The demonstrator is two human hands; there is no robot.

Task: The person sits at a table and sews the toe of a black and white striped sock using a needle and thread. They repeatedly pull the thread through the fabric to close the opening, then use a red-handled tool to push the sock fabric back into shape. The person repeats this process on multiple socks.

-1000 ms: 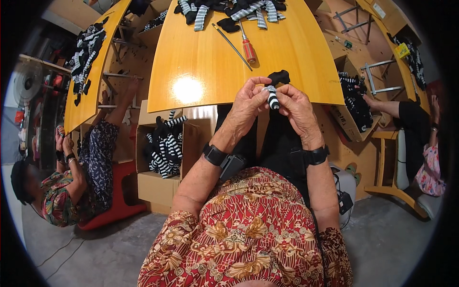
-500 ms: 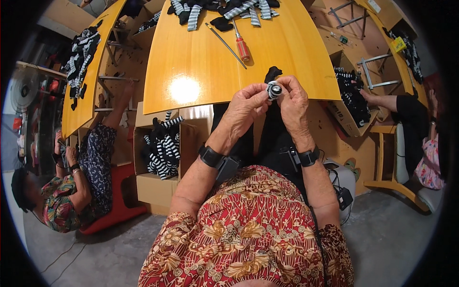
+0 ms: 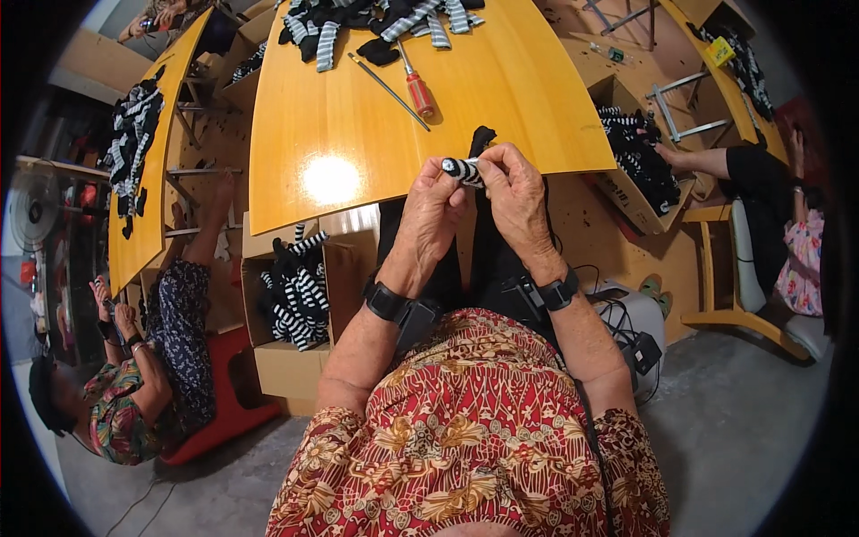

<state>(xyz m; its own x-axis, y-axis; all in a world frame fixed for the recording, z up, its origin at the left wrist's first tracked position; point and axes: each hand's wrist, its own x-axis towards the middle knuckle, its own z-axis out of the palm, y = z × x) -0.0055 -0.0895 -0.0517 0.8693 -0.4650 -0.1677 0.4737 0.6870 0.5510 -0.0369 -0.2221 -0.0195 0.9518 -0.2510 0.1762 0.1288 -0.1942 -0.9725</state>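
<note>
Between both hands I hold a black-and-white striped sock (image 3: 463, 170), bunched into a short tube. Its dark end (image 3: 483, 138) sticks up beyond my fingers, over the table's near edge. My left hand (image 3: 431, 213) pinches the tube's left end, where a pale tip shows. Closed round the other end are the thumb and fingers of my right hand (image 3: 515, 197). On the yellow table (image 3: 358, 107) ahead lie a screwdriver (image 3: 418, 92) with a red handle and a thin dark rod (image 3: 387, 89).
A pile of striped and black socks (image 3: 376, 22) covers the table's far side. Below its edge stand a cardboard box (image 3: 295, 371) of socks at left and another box (image 3: 617, 89) at right. Two seated people work at side tables (image 3: 139, 242), one each side.
The sock has turned from end-on to lying sideways, its stripes now showing along its length. Table and surroundings have shifted a little leftward in the view.
</note>
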